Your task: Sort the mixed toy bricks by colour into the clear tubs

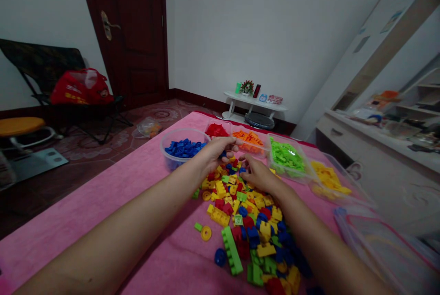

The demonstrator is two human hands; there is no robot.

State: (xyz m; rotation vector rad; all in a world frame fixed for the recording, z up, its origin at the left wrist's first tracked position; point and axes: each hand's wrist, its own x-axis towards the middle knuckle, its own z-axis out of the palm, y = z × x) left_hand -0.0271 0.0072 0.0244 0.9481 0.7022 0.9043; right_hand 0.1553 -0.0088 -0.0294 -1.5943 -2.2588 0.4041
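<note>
A pile of mixed toy building bricks (237, 198) in yellow, red, blue and green lies on the pink cloth. Over the far end of the pile, my left hand (222, 149) has its fingers curled around a dark blue building brick (223, 154), mostly hidden by the fingers. Close to its right, my right hand (256, 172) reaches down to the pile. Its thumb and fingers are around a small blue building brick (242, 170). A round clear tub of blue bricks (185, 148) stands just left of my left hand.
Behind the pile stand clear boxes of red bricks (217, 130), orange bricks (249, 139), light green bricks (287, 155) and yellow bricks (329, 177). A clear plastic container (385, 244) lies at the right edge. A long green brick (232, 250) lies nearer me.
</note>
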